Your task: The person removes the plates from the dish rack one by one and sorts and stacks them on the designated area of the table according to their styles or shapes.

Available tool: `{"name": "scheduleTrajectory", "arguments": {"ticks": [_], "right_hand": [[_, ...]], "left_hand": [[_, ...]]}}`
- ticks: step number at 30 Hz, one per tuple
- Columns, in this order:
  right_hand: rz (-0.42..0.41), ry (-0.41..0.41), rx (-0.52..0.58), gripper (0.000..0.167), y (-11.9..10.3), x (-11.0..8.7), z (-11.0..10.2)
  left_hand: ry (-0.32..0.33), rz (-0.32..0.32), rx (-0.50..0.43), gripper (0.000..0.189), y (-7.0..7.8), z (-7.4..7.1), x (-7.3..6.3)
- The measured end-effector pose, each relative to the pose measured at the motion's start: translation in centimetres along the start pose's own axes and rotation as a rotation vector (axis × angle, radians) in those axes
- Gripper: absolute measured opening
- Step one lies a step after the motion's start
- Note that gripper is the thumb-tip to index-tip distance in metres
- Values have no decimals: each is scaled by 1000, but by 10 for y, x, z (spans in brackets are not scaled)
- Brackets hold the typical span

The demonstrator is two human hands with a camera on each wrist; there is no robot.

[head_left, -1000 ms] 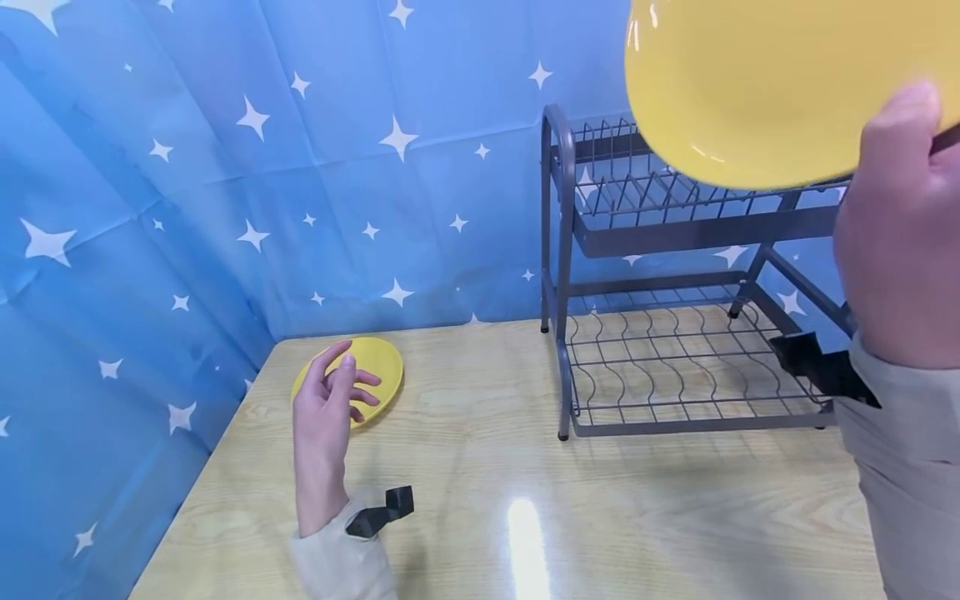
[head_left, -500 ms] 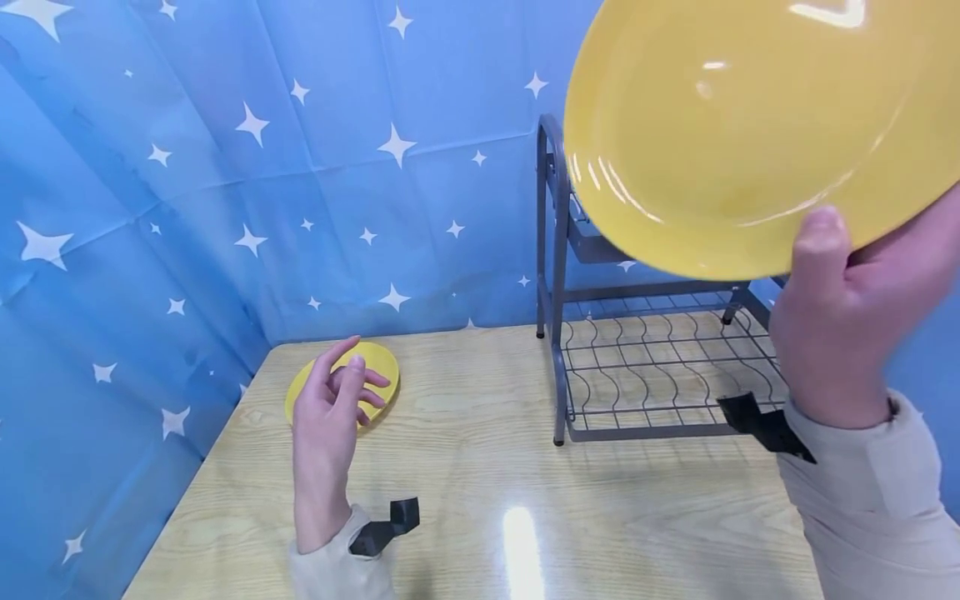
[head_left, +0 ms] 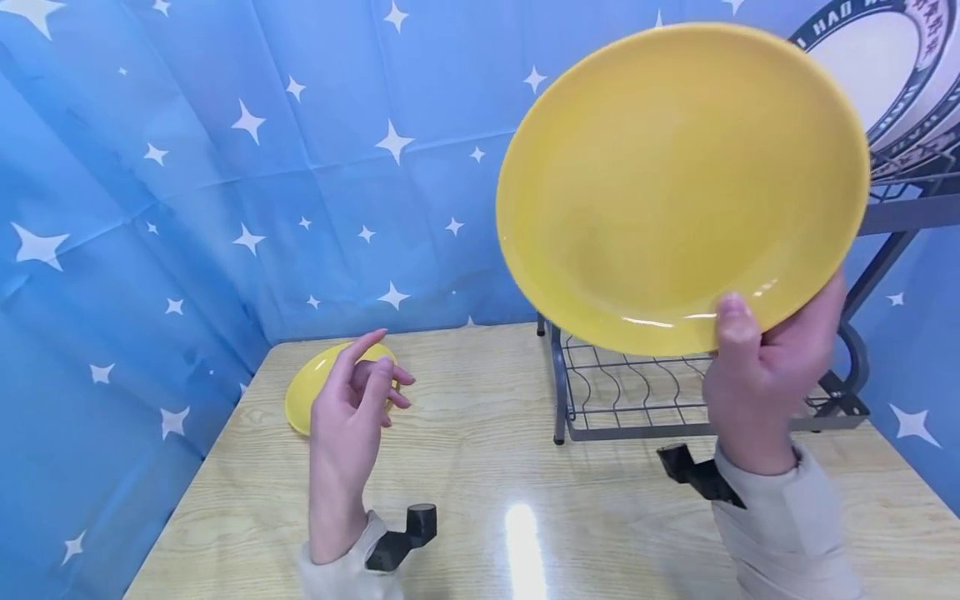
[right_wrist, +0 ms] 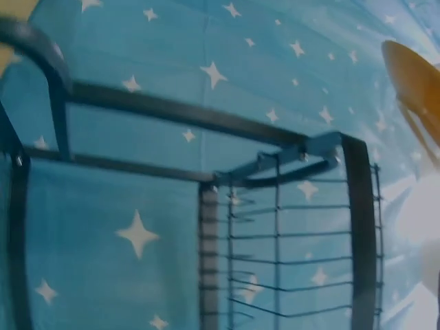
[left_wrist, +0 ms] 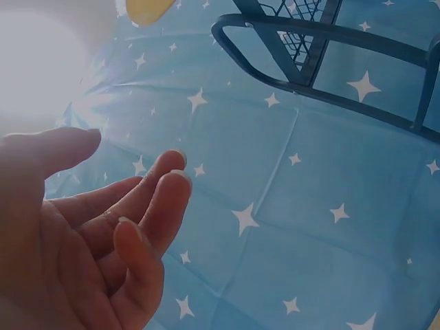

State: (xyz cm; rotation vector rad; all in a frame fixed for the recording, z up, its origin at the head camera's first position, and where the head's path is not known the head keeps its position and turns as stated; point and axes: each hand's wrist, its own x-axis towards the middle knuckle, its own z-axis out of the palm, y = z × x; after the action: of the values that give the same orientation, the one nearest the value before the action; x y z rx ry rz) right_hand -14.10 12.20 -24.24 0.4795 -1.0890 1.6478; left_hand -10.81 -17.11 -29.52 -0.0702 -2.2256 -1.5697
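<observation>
My right hand (head_left: pixel 765 392) grips a large yellow plate (head_left: pixel 682 183) by its lower right edge, thumb on the front face and fingers behind it. The plate is raised with its face towards me, overlapping the dish rack in the head view. Part of it shows at the right of the right wrist view as a yellow edge (right_wrist: pixel 416 89). My left hand (head_left: pixel 348 442) hovers with relaxed fingers and holds nothing; its palm (left_wrist: pixel 75 240) and loosely bent fingers fill the left of the left wrist view. Behind it, a second yellow plate (head_left: pixel 309 392) lies on the table, partly hidden.
A dark two-tier dish rack (head_left: pixel 637 433) stands at the right on the wooden table (head_left: pixel 465 467). White plates (head_left: pixel 862 67) with dark lettered rims stand upright in its upper tier. A blue star-patterned curtain (head_left: pixel 330 208) hangs behind and at the left.
My right hand has brought the yellow plate left and down, bringing the whole plate into view and uncovering the white plates. The left hand has shifted slightly right.
</observation>
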Motion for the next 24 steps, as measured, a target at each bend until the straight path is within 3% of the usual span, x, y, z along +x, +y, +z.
{"name": "scheduleTrajectory", "arguments": {"ticks": [8,16,24], "right_hand": [[59,-114,-56,41,13,-30,-11],[125,-184,-89,38,27,-45,-24],[163,-266,9,40,33,-50,-22]], "left_hand": [[-22,72,-13,35,4,11,0],[-37,82,13,35,3,17,1],[-7,32,66,33,-7,6,0]]}}
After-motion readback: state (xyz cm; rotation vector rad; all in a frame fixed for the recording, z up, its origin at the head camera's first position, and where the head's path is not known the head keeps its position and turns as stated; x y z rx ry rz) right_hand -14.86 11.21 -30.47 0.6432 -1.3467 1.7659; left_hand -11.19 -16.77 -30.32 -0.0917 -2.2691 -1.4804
